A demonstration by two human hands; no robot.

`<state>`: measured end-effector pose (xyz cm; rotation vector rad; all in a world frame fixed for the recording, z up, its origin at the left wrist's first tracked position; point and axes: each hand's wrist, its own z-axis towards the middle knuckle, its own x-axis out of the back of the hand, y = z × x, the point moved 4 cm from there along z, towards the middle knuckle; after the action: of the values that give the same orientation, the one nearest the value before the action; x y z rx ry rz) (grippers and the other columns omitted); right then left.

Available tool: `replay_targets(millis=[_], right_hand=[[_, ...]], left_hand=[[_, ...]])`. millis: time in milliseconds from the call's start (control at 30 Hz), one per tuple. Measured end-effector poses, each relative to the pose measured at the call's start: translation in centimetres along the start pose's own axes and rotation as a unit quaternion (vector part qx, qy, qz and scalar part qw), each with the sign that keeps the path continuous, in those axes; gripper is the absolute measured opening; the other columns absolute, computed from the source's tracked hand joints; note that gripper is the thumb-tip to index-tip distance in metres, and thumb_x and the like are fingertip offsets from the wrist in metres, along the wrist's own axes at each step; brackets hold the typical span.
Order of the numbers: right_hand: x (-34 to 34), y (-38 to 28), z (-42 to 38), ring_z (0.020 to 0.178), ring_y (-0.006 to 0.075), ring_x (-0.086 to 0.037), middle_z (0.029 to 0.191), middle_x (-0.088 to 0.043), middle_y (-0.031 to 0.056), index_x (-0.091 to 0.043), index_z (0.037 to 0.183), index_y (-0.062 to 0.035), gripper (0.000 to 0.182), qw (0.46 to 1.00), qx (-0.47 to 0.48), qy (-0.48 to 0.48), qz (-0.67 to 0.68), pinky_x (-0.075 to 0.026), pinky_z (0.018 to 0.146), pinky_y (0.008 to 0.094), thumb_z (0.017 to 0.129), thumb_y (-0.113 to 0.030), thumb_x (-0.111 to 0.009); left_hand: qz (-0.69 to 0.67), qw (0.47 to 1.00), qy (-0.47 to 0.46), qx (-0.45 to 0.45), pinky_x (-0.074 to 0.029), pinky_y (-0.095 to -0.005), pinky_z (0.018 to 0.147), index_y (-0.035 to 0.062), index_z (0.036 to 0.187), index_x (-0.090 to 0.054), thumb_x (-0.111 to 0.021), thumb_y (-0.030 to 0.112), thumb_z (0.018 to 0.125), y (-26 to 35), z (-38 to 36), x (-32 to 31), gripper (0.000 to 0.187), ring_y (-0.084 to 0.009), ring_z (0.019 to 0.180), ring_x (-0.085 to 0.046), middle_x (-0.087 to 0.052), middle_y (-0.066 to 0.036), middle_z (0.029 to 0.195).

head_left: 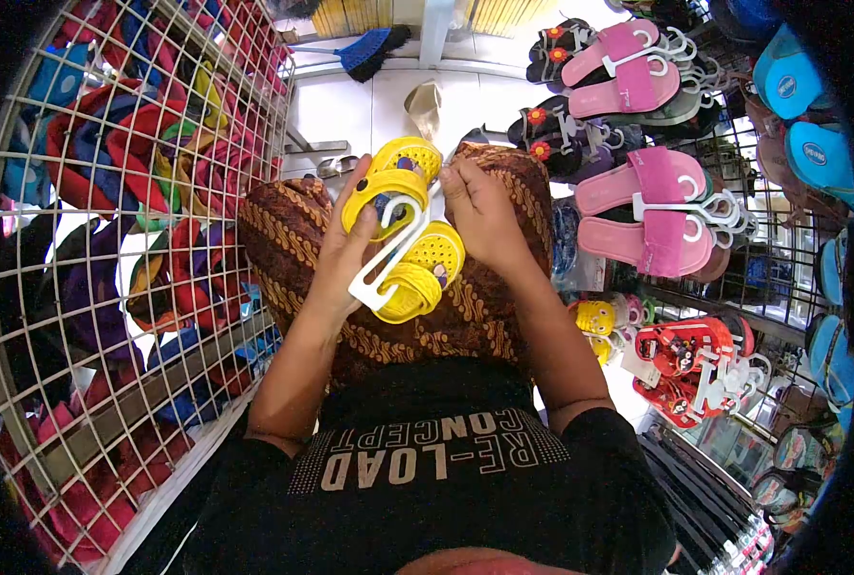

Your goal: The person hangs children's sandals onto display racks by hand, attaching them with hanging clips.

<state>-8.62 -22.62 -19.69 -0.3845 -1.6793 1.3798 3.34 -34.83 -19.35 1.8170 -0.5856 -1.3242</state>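
Clogs (433,251) are resting over the lap (489,287), looking light and rubbery, best taken by the soles, not the hanger (382,257), the left hand (342,244) gripping them at nine o'clock, the right hand (481,209) curling closed at two.

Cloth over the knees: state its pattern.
The cloth is dark brown with wavy tan bands, best seen in the head view.

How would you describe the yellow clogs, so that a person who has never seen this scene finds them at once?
Start at the brown patterned cloth over the person's lap. Above it, the left hand holds the yellow clogs, with a white hanger. Unlike the open pink sandals displayed at right, their closed toes have small holes.
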Motion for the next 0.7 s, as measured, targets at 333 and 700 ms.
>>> replay_targets(millis=[333, 700], right_hand=[[-1.3, 1.7, -0.7, 0.058, 0.0221, -0.05, 0.063, -0.051, 0.0135, -0.051, 0.08, 0.0019, 0.038, 0.992, -0.089, 0.011, 0.093, -0.042, 0.058, 0.0384, 0.098, -0.031, -0.047], [1.4, -1.2, -0.6, 0.071, 0.0403, -0.06, 0.074, -0.06, 0.0225, -0.056, 0.09, -0.0004, 0.031, 0.997, -0.027, 0.064, -0.045, -0.045, 0.062, 0.0435, 0.096, -0.03, -0.049]], left_hand=[[0.007, 0.999, -0.049, -0.011, -0.041, -0.0421, 0.104, 0.0058, 0.148, -0.02, -0.047, 0.033, 0.097, 0.1, 0.0, 1.0, 0.064, -0.0288, 0.128, -0.044, -0.035, -0.017, 0.145], [-0.025, 0.998, 0.001, 0.065, -0.046, -0.0338, 0.097, 0.0004, 0.141, -0.032, -0.048, 0.016, 0.098, -1.2, 0.1, 3.4, 0.049, -0.0208, 0.117, -0.052, -0.046, -0.014, 0.135]])
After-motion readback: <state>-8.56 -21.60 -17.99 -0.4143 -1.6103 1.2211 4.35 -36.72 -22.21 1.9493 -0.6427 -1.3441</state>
